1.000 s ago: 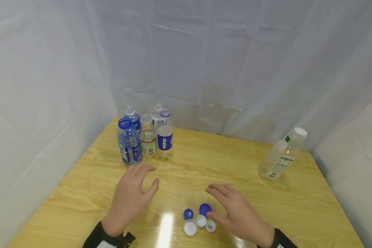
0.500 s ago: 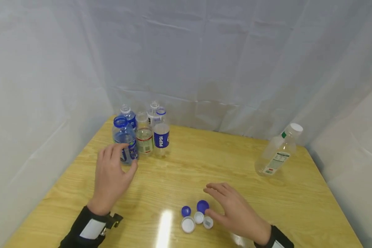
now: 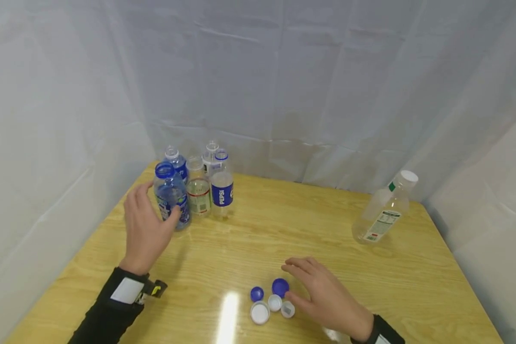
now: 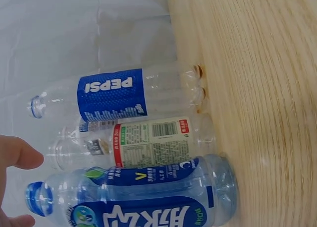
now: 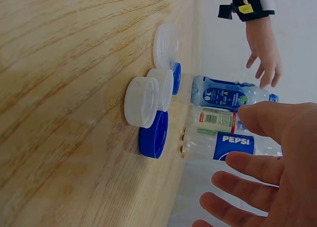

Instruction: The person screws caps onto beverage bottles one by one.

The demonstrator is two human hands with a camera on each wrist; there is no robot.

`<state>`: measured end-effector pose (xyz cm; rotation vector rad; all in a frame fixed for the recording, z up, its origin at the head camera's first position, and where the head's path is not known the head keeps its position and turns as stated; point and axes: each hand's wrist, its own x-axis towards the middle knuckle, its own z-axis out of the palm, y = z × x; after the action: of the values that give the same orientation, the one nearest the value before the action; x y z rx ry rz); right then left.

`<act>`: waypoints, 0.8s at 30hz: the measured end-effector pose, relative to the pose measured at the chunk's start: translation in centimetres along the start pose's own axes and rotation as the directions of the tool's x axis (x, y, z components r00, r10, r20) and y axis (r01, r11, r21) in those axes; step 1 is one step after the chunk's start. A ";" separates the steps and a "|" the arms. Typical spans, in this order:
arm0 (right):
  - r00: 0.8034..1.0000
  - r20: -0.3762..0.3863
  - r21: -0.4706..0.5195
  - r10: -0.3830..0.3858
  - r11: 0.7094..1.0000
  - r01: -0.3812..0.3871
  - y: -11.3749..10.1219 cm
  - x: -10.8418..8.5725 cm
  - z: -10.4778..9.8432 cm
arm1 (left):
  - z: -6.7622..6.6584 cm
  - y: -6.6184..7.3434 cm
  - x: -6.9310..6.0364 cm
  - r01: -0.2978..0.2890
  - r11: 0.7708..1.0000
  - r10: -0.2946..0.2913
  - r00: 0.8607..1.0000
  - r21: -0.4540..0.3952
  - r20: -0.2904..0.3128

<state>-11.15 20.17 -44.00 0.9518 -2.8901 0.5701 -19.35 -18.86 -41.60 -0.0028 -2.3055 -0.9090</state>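
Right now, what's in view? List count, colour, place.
Large blue bottle: 1, blue, front of left cluster
Pepsi bottle: 1, clear, blue label, cluster's right end
Red-striped bottle: 1, clear, cream label, between those two
Small blue-labelled bottle: 1, clear, behind large blue bottle
Pale-labelled bottle: 1, clear, behind Pepsi bottle
Capped bottle: 1, clear, far right
White lid: 1, white, on capped bottle
Blue caps: 2, blue, centre front
White caps: 3, white, beside them
Table: 1, yellow, beneath bottles, caps
Sheeting: count unclear, grey, back and both sides
Clip: 1, black, left wrist
Sleeves: 2, black, lower edge
Left grip: 1, bare, near large blue bottle
Right grip: 1, bare, right of caps
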 end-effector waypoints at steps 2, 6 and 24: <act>1.000 0.002 0.004 -0.003 1.000 0.003 0.0 0.0 0.1 | 0.1 -0.4 0.2 0.027 1.000 -0.028 1.000 0.006 0.012; 1.000 0.015 0.013 -0.008 1.000 0.008 -0.2 0.0 0.3 | 0.4 -1.2 0.3 0.082 0.997 -0.083 0.996 0.014 0.038; 0.999 0.038 0.021 0.034 0.999 -0.034 0.0 -0.7 0.5 | 3.3 -3.7 1.6 0.316 0.948 -0.316 0.911 0.042 0.266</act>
<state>-10.51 20.36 -44.58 0.9276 -2.9449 0.5927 -23.36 -20.05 -44.74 0.2704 -2.6075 -1.1313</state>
